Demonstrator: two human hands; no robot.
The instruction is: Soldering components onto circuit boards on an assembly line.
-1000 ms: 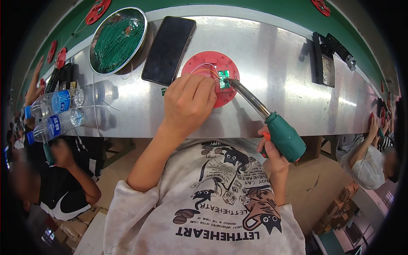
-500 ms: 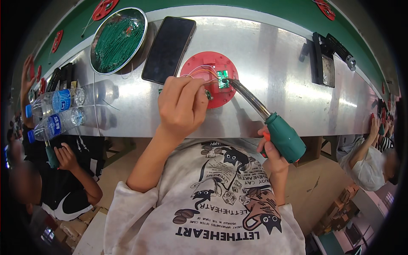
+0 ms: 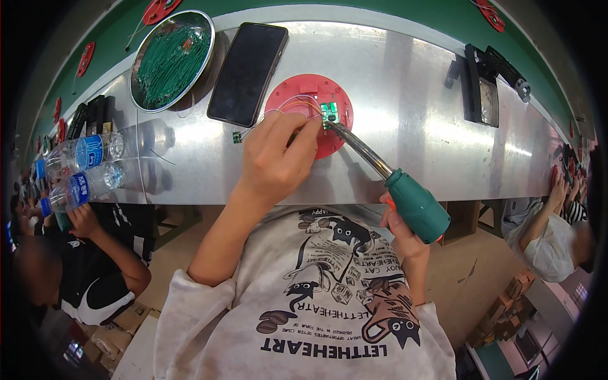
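Iron tip [image 3: 335, 127] lower on board [image 3: 332, 110]

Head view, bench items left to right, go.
Water bottles → steel bowl → black phone → red disc → green soldering-iron handle → black stand.

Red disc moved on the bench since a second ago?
No. The red disc sits just as before against the black phone; no clear shift in any direction.

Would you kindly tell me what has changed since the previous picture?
The left hand has moved slightly right, toward the green circuit board on the red disc. No hold visibly changed: the right hand still grips the soldering iron, its tip at the board.
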